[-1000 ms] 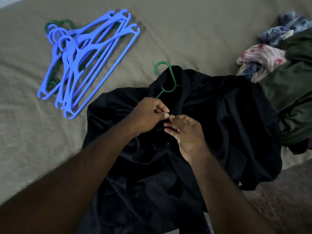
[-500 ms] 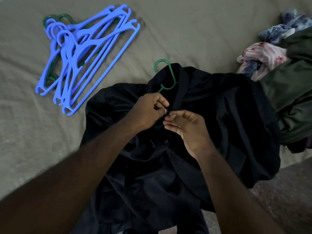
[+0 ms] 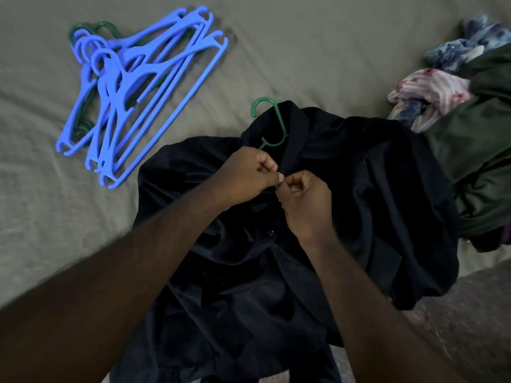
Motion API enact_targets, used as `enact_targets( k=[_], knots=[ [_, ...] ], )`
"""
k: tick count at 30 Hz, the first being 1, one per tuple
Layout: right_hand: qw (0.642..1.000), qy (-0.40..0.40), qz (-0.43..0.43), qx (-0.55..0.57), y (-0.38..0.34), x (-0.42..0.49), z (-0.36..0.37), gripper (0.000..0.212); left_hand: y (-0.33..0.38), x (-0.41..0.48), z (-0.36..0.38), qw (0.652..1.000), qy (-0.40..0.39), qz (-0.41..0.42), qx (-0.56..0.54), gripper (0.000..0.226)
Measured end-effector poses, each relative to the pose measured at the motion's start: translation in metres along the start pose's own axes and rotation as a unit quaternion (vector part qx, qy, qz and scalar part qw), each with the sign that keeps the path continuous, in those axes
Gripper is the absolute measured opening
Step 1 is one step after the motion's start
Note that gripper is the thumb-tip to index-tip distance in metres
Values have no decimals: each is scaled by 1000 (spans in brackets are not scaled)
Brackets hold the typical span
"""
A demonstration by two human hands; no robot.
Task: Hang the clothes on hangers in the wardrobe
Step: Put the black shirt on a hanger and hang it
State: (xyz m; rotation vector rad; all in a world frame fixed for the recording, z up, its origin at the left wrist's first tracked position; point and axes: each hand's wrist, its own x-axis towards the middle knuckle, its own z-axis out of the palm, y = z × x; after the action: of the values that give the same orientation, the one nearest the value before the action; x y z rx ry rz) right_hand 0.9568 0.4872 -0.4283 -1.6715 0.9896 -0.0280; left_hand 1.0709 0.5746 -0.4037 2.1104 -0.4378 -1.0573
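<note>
Left hand (image 3: 246,178) and right hand (image 3: 305,200) pinch black shirt (image 3: 345,203) placket just below green hanger (image 3: 269,120) hook.

I read open bed sheet (image 3: 304,51) between the pile of blue hangers (image 3: 132,87) and the black shirt (image 3: 373,189); a hand can pass there, and along the far strip of bed behind both. The pile blocks the far left. On the right, the heap of clothes (image 3: 475,134) lies against the shirt's edge and closes that side. The green hanger hook (image 3: 272,120) juts from the collar, just beyond my left hand (image 3: 246,178) and right hand (image 3: 307,205). Both hands pinch the shirt front, fingertips touching. Bare floor (image 3: 456,313) lies open at near right.
</note>
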Motion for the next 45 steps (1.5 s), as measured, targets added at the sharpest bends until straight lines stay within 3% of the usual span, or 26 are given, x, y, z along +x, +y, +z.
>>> enact_targets(
  k=[5,9,12,15,17,19,20,22,25,28,30,33,35,39,45],
  knots=[
    [999,10,-24,-35,0,-5,2,4,-5,4,3,999,22,-18,-33,7],
    [1000,1,-11,7,2,-3,2,6,-3,4,0,996,19,-39,-75,8],
    [987,-29,66,143,-1,-2,2,9,-4,6,0,994,13,-46,-96,6],
    [932,-90,179,303,-6,2,0,13,-7,10,-5,993,-20,-61,-104,11],
    [908,-127,222,333,-9,8,-1,16,-5,12,-11,988,-72,-76,-111,17],
    [908,-146,224,322,-12,18,-2,20,-1,16,-17,987,-100,-69,-108,22],
    [915,-142,211,313,-15,23,-2,20,0,20,-17,991,-80,-49,-97,23],
    [937,-106,168,289,-20,33,-3,17,-1,27,-14,998,55,25,-23,22],
    [981,-40,79,172,-15,40,-7,15,-4,25,-4,939,282,143,134,27],
    [999,-17,22,39,5,35,-11,18,-12,4,16,906,371,183,92,24],
    [999,-30,15,-24,19,25,-14,15,-28,-16,36,923,347,153,66,19],
    [992,-65,12,-108,37,5,-13,2,-63,-41,65,984,148,5,97,32],
    [987,-79,5,-137,46,-7,-7,18,-80,-54,78,981,39,-31,188,33],
    [985,-55,1,-165,50,-15,9,41,-84,-72,81,973,60,-32,220,27],
    [981,24,-8,-194,35,-9,17,36,-83,-91,69,938,21,-57,341,30]
  ],
)
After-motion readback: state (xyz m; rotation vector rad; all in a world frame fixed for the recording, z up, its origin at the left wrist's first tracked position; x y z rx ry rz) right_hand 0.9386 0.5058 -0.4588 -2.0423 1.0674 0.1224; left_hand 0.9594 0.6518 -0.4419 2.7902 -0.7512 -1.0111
